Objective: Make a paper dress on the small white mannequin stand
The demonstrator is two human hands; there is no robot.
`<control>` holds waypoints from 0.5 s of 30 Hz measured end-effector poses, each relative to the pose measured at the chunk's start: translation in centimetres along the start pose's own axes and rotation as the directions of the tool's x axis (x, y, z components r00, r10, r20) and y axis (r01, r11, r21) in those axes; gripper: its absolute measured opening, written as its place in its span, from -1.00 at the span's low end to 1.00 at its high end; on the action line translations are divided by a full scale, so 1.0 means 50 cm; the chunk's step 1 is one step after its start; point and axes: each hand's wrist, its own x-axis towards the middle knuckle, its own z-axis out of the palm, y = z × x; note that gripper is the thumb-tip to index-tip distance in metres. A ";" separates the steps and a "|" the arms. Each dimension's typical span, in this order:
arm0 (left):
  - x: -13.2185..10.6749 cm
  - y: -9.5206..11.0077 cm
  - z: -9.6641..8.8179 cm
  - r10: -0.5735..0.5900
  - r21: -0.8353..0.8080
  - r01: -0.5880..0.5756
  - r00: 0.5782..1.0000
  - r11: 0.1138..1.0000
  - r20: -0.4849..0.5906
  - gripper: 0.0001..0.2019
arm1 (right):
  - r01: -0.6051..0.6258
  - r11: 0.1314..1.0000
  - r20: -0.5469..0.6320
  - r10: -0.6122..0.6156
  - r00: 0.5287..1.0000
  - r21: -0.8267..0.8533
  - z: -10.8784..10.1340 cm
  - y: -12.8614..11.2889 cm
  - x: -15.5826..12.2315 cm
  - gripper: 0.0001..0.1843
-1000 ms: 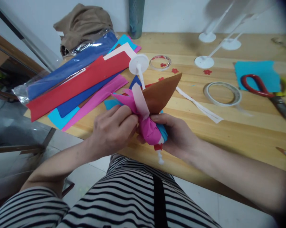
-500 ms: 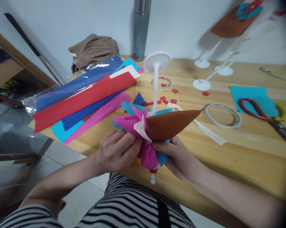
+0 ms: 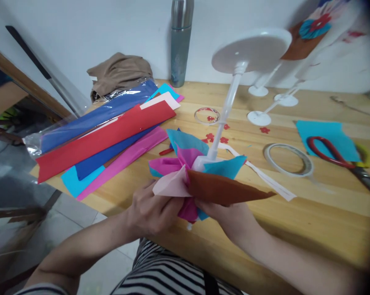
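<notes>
Both my hands clasp a bundle of coloured paper (image 3: 188,180) wrapped round a white plastic stand (image 3: 231,90). Pink, magenta, cyan and brown sheets fan out from the bundle. The stand's stem points up and away, its round base towards the camera. My left hand (image 3: 148,211) is closed round the left and underside of the bundle. My right hand (image 3: 224,215) grips it from the right, under the brown sheet (image 3: 224,190). The bundle hovers over the near edge of the wooden table (image 3: 311,217).
Long sheets of red, blue, pink and cyan paper (image 3: 105,131) lie at the left. A tape ring (image 3: 288,159), red-handled scissors (image 3: 335,153) on a cyan sheet, a white strip, small red flowers, more white stands (image 3: 259,116), a metal flask (image 3: 180,41) and a brown cloth are about.
The bundle has been tipped so the stand's base swings up towards the camera and the brown sheet drops to the right. Both hands keep their hold; the view has lifted.
</notes>
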 end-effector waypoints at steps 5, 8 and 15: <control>-0.005 0.004 0.018 -0.120 -0.022 0.119 0.992 0.993 -0.045 -0.81 | -0.001 1.000 -0.012 0.001 1.000 0.012 0.001 -0.006 0.009 -0.90; -0.009 0.008 0.028 -0.227 -0.120 0.226 0.974 0.967 0.005 -0.71 | -0.001 1.000 -0.061 0.001 0.998 0.007 0.000 -0.009 0.016 -0.84; -0.007 0.016 0.014 -0.455 -0.490 0.489 0.869 0.722 0.197 -0.75 | 0.007 1.000 -0.067 -0.006 0.998 0.024 0.004 -0.021 0.017 -0.87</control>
